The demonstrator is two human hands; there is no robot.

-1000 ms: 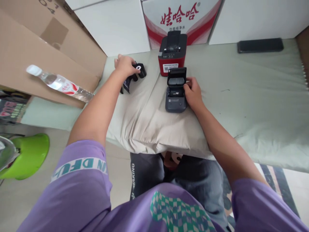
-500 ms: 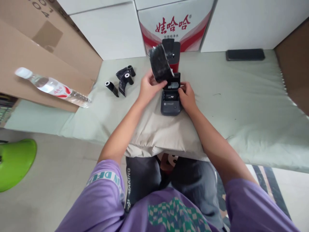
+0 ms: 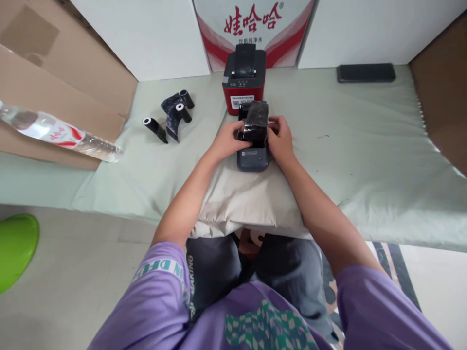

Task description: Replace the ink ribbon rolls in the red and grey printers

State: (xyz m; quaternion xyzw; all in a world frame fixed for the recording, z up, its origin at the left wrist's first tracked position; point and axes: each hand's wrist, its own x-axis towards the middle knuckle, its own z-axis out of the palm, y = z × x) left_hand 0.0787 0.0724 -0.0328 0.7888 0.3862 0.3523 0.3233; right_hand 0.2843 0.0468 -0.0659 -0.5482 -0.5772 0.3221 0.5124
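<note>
A small dark grey printer [image 3: 252, 162] stands near the table's front with its lid raised. A roll of glossy black paper [image 3: 256, 119] is at its compartment, its loose strip curling up over the lid. My left hand [image 3: 229, 139] pinches the roll from the left, thumb across the compartment's front; the fingertips are partly hidden. Closed against the printer's right side, my right hand [image 3: 280, 138] holds it by the raised lid. How deep the roll sits cannot be seen. Right behind is a red and black printer [image 3: 244, 90] with a black strip standing from its top.
Several small black paper rolls [image 3: 184, 113] lie on the left of the cloth-covered table [image 3: 365, 146]. A water bottle [image 3: 62, 131] leans by a cardboard box [image 3: 73, 73]. A flat black object [image 3: 366, 73] lies at the back right, before white boxes [image 3: 350, 34].
My left hand has brought the black paper roll down from above to the printer's compartment. My right hand stays at the printer's right side. The view has shifted slightly.
</note>
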